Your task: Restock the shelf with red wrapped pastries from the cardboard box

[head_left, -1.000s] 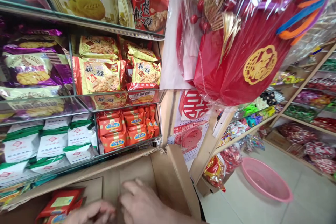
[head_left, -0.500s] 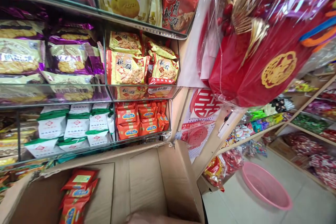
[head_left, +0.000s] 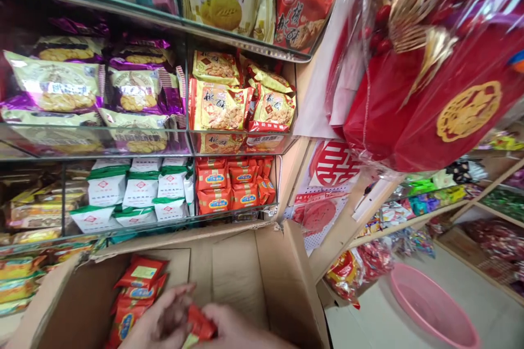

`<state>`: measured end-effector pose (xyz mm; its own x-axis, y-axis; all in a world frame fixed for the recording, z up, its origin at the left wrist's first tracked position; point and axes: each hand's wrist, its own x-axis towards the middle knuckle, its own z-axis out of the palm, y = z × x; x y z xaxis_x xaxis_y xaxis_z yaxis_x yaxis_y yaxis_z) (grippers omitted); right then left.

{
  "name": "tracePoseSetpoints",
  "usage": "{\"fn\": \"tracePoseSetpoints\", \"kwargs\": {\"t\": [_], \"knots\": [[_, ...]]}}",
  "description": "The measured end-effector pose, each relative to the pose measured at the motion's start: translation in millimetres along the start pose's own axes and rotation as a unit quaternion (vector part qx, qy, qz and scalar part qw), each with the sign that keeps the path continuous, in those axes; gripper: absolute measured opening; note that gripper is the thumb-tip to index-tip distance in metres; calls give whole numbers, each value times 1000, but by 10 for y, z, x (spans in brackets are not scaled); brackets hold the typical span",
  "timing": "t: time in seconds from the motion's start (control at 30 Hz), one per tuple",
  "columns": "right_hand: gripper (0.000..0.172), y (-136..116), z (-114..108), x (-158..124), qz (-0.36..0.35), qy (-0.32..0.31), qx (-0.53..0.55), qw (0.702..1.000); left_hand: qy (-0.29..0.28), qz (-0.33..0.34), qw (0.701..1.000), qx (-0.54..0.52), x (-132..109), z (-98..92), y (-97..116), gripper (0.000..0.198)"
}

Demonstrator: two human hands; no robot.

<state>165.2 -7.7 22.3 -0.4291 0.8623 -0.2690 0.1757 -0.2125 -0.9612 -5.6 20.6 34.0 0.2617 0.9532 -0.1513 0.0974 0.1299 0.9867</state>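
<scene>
Over the open cardboard box (head_left: 241,262), my two hands meet at the bottom of the view. A small red snack packet (head_left: 200,324) with a pale label is between them. My right hand (head_left: 235,330) grips it from the right with thumb and fingers. My left hand (head_left: 161,319) is curled and blurred against the packet's left side, its fingers closed around that edge. Several more red snack packets (head_left: 139,272) are piled in the left part of the box, partly behind my left hand.
Matching red packets (head_left: 215,200) stand stacked on the low shelf behind the box, beside white-and-green packets (head_left: 104,188). Glass shelves above hold biscuits. A wrapped red decoration (head_left: 409,103) hangs at right. A pink basin (head_left: 434,305) sits on the floor.
Both my hands have come into clear view over the box, with a red packet between them. The view has shifted, so the shelves appear further right.
</scene>
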Motion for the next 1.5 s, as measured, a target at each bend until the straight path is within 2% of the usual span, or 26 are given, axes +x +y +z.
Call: {"fn": "tracePoseSetpoints", "kwargs": {"t": [0.1,0.2,0.33,0.5,0.57,0.67,0.73,0.8,0.87,0.93,1.0,1.03,1.13,1.23,1.37,1.5], "knots": [[39,-156,-70,-61,-31,101,149,983,34,-17,998,-44,15,121,311,48],[42,-300,-157,-126,-63,165,199,964,-6,-47,997,-52,-23,204,443,39],[37,-354,-177,-157,-86,213,199,953,-8,-61,997,-55,-57,247,377,27],[33,-272,-103,-91,-112,270,215,932,47,-17,996,-74,13,223,225,27],[31,-223,-82,-62,-126,291,210,925,68,-21,992,-104,28,229,223,27],[28,-158,-51,-60,-162,330,178,913,63,-78,978,-182,-13,273,310,27],[22,-141,-28,-97,-194,354,118,907,14,-148,953,-266,-61,309,395,33],[13,-151,-5,-155,-237,352,31,905,-45,-197,920,-336,-97,333,459,36],[11,-174,16,-219,-290,324,-63,899,-52,-194,914,-353,-112,336,483,32],[16,-188,40,-270,-327,301,-130,886,-11,-161,929,-334,-110,319,474,29],[20,-180,71,-294,-322,304,-134,887,22,-130,940,-315,-105,295,460,35],[20,-171,88,-292,-307,306,-99,896,26,-118,943,-311,-104,286,457,39],[29,-153,137,-236,-232,297,92,922,24,-90,945,-312,-114,291,473,49],[41,-168,159,-138,-160,276,219,922,20,-80,947,-310,-123,333,480,59],[33,-160,133,-60,-119,260,241,927,60,-63,956,-279,-66,349,381,82],[24,-98,40,-125,-103,255,161,948,54,-44,975,-212,-26,315,251,96]]}}
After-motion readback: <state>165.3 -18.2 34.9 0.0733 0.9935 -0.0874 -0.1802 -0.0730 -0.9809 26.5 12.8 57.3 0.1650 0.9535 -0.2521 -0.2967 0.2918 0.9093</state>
